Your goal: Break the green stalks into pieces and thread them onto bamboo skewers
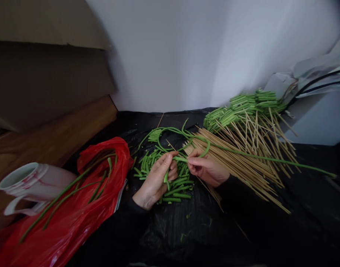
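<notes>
My left hand [159, 178] is closed on a long green stem, whose short thick end hangs below the fingers. Just to its right, my right hand [205, 167] pinches the same green stem [180, 159]. Long curved stems [170, 129] loop behind both hands, and one stretches far to the right. Beneath the hands lies a heap of short cut green pieces [178, 193]. Many thin wooden sticks [236, 159] are spread beside my right hand. Behind them, green pieces threaded on sticks [245, 107] are stacked in a pile.
On the left, a red plastic bag [103, 189] holds more long stems, with a white mug [47, 181] beside it. Black plastic sheeting [186, 230] covers the work surface. A white wall [170, 55] stands behind, and a cardboard box [47, 74] is at the upper left.
</notes>
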A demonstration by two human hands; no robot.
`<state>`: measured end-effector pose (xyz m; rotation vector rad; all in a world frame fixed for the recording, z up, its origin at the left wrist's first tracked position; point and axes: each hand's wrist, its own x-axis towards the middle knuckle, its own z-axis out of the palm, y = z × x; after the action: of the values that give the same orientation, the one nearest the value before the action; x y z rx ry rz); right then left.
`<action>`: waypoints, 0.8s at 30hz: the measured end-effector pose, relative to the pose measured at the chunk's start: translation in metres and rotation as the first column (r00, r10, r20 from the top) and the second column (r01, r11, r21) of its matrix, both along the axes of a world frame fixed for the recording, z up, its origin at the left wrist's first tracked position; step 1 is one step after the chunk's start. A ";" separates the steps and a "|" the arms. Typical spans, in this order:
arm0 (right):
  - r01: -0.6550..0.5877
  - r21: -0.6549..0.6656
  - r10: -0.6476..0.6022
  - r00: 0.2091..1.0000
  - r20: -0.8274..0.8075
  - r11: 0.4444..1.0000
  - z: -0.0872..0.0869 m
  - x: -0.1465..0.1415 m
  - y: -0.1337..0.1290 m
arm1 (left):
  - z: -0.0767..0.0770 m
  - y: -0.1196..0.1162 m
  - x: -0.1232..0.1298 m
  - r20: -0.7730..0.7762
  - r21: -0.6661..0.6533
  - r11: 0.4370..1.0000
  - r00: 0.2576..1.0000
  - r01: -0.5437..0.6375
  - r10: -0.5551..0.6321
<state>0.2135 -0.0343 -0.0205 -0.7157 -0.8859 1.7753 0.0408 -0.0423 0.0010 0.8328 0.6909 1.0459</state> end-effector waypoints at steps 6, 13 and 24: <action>-0.001 0.013 0.001 1.000 0.021 1.000 0.003 -0.004 -0.003 | -0.002 0.001 0.001 -0.038 0.010 0.994 0.993 -0.109 0.110; -0.053 0.008 0.053 0.998 0.026 0.999 0.002 -0.007 -0.006 | -0.002 -0.001 0.004 -0.098 0.073 0.978 0.975 -0.195 0.201; -0.149 0.031 0.146 0.985 0.091 0.988 -0.001 -0.011 -0.012 | -0.008 0.001 0.002 -0.150 0.078 0.979 0.968 -0.190 0.200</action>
<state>0.2030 -0.0460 -0.0212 -0.7250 -1.0525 1.8636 0.0431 -0.0409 -0.0072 0.9224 0.8913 1.1925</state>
